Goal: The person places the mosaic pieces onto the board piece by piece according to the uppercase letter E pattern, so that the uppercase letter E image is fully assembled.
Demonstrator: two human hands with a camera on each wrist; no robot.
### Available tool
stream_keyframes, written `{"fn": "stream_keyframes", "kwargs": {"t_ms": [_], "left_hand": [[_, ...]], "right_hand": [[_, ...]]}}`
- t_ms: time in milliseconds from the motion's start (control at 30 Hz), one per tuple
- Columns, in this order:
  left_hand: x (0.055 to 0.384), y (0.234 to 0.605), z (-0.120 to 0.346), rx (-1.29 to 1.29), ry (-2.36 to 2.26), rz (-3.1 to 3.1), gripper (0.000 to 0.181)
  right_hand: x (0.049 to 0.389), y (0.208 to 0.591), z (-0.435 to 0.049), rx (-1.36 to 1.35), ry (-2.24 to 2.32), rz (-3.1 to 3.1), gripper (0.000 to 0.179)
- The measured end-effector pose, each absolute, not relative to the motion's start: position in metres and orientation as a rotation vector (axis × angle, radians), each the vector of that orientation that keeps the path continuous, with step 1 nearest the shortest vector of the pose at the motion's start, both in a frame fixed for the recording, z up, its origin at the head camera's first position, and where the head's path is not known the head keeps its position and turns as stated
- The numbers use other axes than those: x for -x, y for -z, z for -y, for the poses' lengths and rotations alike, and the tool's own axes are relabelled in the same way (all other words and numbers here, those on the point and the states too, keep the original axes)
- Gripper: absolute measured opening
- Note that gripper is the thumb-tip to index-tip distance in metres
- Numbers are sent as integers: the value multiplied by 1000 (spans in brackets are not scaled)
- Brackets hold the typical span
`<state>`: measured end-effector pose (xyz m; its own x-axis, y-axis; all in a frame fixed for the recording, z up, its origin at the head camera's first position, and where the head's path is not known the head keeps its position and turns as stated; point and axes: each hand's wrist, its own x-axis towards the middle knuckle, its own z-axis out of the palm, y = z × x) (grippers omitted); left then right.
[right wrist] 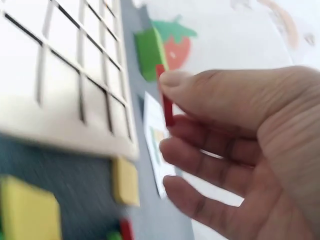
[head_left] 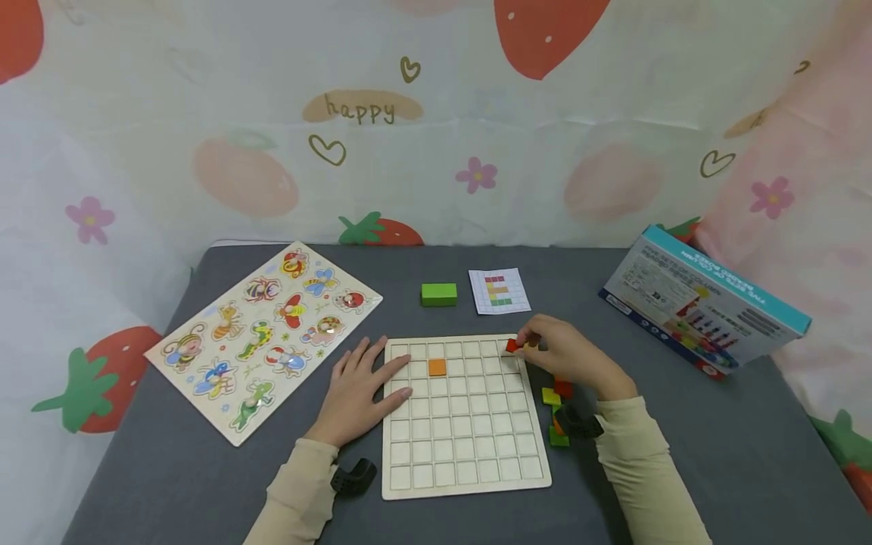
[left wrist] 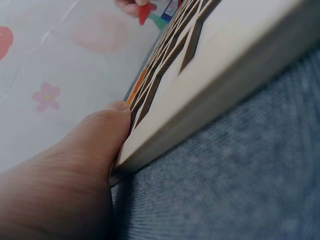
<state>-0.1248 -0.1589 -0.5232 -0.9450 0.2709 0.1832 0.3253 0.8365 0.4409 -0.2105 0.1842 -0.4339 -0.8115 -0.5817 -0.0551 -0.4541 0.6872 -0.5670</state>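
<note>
On the curtain, brown handwriting (head_left: 364,108) at upper center reads "happy" in lowercase. The box (head_left: 702,306) at right has lettering on its blue edge, upside down in the frame and too small to read surely; the smaller print on its pale face cannot be made out.

The grid (head_left: 466,446) lies at lower center on the gray cloth (head_left: 477,522), which shows below its bottom edge. An orange tile (head_left: 437,367) sits in its second row from the top, third column from the left.

The left hand (head_left: 357,397) rests across the grid's left edge, fingers spread wide, thumb and index finger reaching over the rim. The right hand (head_left: 568,352) is narrow, pinching a red tile (right wrist: 165,97) between thumb and index finger at the grid's upper right corner; in the right wrist view the tile stands apart from the grid. A yellow tile (right wrist: 126,181) lies just beside that corner, and loose tiles (head_left: 551,397) bunch near the right edge, partly behind the wrist strap (head_left: 579,422).

Above the top edge, with cloth between, are a green block (head_left: 439,294) and a card (head_left: 499,291) printed with red, orange and green squares. The insect board (head_left: 262,341) slants at left, its right corner near the grid's upper left corner.
</note>
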Motion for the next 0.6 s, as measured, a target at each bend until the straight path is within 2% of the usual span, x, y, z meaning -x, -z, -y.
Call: {"fn": "stream_keyframes", "kwargs": {"t_ms": [400, 600], "left_hand": [[126, 522, 160, 455, 720, 2918, 58], [125, 522, 159, 461, 718, 2921, 58]], "right_hand": [[202, 453, -120, 1128, 763, -2603, 10], [198, 459, -106, 1124, 678, -2623, 11]]}}
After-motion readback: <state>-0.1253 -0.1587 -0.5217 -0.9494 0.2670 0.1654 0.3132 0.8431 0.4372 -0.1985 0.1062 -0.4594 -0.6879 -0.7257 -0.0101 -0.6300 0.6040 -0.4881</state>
